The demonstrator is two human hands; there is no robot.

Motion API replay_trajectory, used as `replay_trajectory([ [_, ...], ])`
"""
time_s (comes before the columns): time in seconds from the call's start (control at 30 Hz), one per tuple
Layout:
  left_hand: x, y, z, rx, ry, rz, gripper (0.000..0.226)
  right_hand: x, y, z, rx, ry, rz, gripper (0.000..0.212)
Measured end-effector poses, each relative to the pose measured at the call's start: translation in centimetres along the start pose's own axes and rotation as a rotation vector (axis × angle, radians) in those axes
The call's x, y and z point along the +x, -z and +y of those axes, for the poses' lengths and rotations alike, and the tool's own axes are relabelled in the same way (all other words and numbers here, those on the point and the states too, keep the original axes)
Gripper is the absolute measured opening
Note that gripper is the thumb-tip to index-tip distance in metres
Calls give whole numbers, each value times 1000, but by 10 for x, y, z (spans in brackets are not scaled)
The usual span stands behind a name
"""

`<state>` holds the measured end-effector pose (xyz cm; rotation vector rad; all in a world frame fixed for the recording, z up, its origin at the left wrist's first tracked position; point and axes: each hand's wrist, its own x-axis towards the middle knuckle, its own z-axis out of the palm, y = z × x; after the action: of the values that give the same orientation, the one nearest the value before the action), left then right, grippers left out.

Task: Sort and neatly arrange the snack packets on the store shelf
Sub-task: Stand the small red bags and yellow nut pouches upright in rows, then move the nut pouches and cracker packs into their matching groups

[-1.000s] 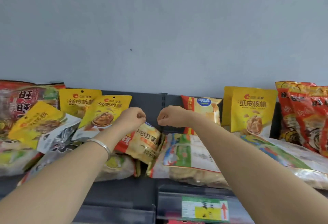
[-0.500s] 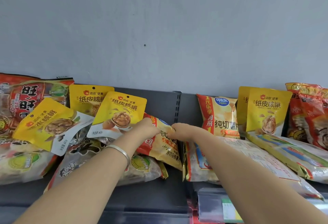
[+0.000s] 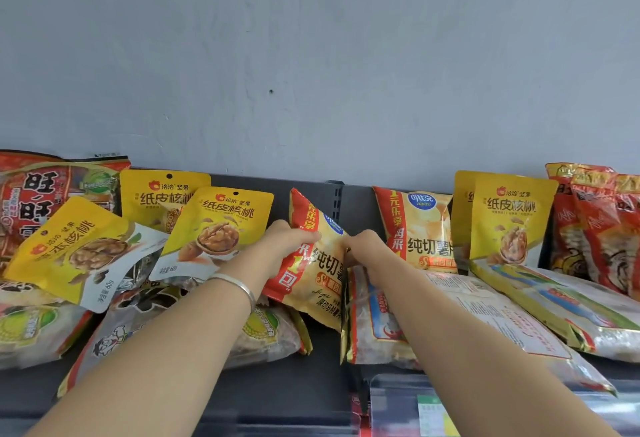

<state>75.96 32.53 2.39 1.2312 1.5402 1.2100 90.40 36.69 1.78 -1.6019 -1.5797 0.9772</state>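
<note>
Now | chip packet (image 3: 317, 263) tilted between hands | left hand (image 3: 289, 241) grips its left edge | right hand (image 3: 363, 246) pinches its right edge

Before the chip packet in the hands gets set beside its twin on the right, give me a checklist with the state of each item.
1. Left hand grips the held chip packet at its left edge: ok.
2. Right hand pinches its right edge: ok.
3. Matching chip packet stands upright against the back panel: ok.
4. Bare panel shows between the two: ok.
5. Shelf floor free at that spot: cannot tell, the large flat bag lies in front.
6. Held packet upright: not ok, tilted.
</note>
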Motion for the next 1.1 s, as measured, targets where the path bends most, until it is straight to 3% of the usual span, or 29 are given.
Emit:
replay_trajectory([
  [0.17,-2,-1,-7,50,20,-35,59,-1,1,-3,-8,-23,-19,25],
  [0.33,-8,1,-9,-11,-109,128,73,-1,4,3,143,79,-12,25],
  [0.43,-18,5,0,-53,-249,249,76,-4,4,7,325,181,-28,41],
  [0.57,-32,10,15,-232,-372,294,74,-15,5,4,449,281,-180,81],
  [0.77,-53,19,22,-292,-296,178,49,-32,15,-7,521,421,-468,61],
  [0.9,-62,26,18,-243,-282,201,54,-41,14,-13,544,422,-542,42],
  [1.0,-72,32,13,-165,-295,301,51,-47,9,-20,542,450,-500,34],
  [1.1,-81,46,3,-28,-337,461,39,-42,-3,-27,666,434,-305,64],
])
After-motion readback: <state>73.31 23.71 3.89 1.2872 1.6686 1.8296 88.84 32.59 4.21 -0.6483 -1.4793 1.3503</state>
